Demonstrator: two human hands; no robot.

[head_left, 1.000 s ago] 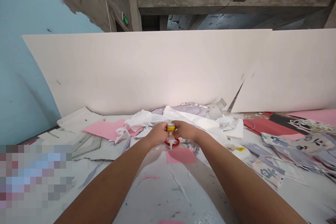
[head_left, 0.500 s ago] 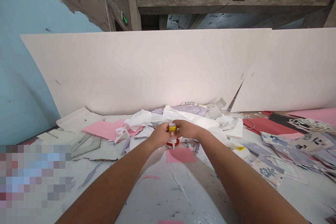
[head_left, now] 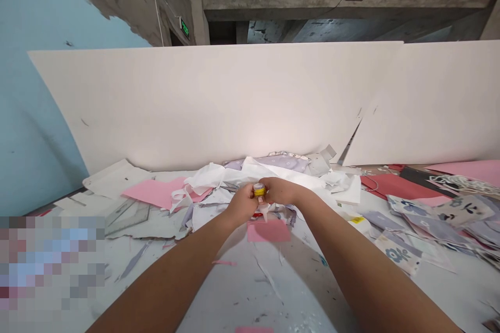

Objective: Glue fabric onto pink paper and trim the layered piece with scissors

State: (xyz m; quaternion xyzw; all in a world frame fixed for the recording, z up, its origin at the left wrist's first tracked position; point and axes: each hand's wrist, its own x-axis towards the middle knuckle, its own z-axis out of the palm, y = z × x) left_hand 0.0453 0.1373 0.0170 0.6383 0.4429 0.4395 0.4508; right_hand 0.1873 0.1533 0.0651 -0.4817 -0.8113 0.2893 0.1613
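A small squeeze bottle (head_left: 259,190) with a yellow band, which looks like a glue bottle, is held upside down, its pale nozzle pointing at the table. My left hand (head_left: 242,204) grips it from the left, and my right hand (head_left: 280,191) closes on it from the right. Just below the nozzle lies a small pink paper rectangle (head_left: 269,231); I cannot tell whether the tip touches it. Behind the nozzle shows a bit of a red object (head_left: 258,214), mostly hidden.
White crumpled sheets (head_left: 281,173) and a larger pink sheet (head_left: 154,193) lie beyond my hands. To the right are a white bottle (head_left: 358,223), patterned pieces (head_left: 398,253), red sheets (head_left: 402,187) and white cord (head_left: 461,183). A tall white board (head_left: 234,104) stands across the back.
The bottle and both hands have shifted slightly to the right. Less of the red object shows behind the nozzle now.
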